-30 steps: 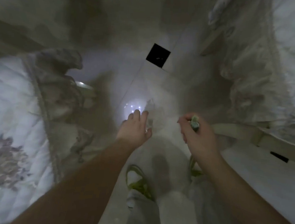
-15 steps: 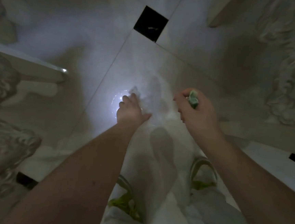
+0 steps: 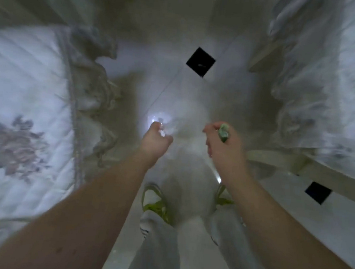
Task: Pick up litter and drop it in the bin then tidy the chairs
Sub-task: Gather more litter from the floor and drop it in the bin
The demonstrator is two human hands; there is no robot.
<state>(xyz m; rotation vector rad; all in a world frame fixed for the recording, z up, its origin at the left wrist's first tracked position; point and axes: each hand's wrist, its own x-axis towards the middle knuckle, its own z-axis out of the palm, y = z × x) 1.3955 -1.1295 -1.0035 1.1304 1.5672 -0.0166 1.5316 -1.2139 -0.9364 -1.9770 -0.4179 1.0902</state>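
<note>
Two bare hands out over a glossy pale tiled floor [image 3: 135, 70], frame blurred. Right hand [image 3: 222, 147] curled into a fist round one green-and-white crumpled wrapper [image 3: 224, 132] — soft, scrunched, its top poking out between thumb and forefinger. Left hand [image 3: 155, 140] down low, fingers curled inward at something pale and translucent [image 3: 164, 131] near the fingertips; too blurred to tell what that is or whether actually gripped. One bright round glare spot [image 3: 155, 119] on the floor just past the left hand.

Two small black square inset tiles: one [image 3: 200, 61] ahead, one [image 3: 318, 192] at right. One thin diagonal grout line between them and the hands.

Two padded pieces flanking the aisle, both in white quilted fabric with ruffled, gathered skirts: left one [image 3: 26, 91] with one embroidered mauve-grey flower [image 3: 13, 144], right one [image 3: 337, 84] over a pale flat frame rail [image 3: 277, 160].

Below: two light grey trouser legs [image 3: 158, 240], two shoes with lime-green trim, left shoe [image 3: 155, 203] clearer, right shoe [image 3: 222, 199] mostly hidden by the forearm.
</note>
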